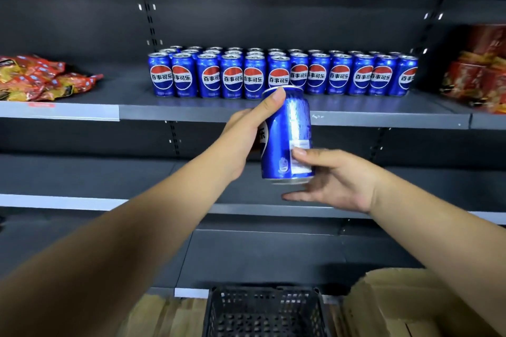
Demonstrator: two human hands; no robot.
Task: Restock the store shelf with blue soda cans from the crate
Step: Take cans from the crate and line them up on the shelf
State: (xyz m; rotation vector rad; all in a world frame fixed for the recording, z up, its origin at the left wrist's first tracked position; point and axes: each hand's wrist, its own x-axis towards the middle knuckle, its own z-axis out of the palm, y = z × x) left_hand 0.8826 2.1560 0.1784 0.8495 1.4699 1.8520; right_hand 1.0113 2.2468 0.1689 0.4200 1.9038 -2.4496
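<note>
My left hand (pixel 247 131) grips a blue soda can (pixel 287 128) from its left side, thumb near the top rim, holding it upright in front of the shelf edge. My right hand (pixel 334 180) touches the can's lower right side with loosely spread fingers, the thumb on the label. Several rows of matching blue cans (pixel 282 74) stand on the grey shelf (pixel 356 112) just behind and above the held can. The black plastic crate (pixel 262 312) sits on the floor at the bottom centre; its contents are not visible.
Red and orange snack bags (pixel 41 78) lie on the shelf at left. Red boxes (pixel 479 68) stand at right. Lower shelves (pixel 109 200) run beneath. A cardboard box (pixel 405 301) sits right of the crate on a wooden floor.
</note>
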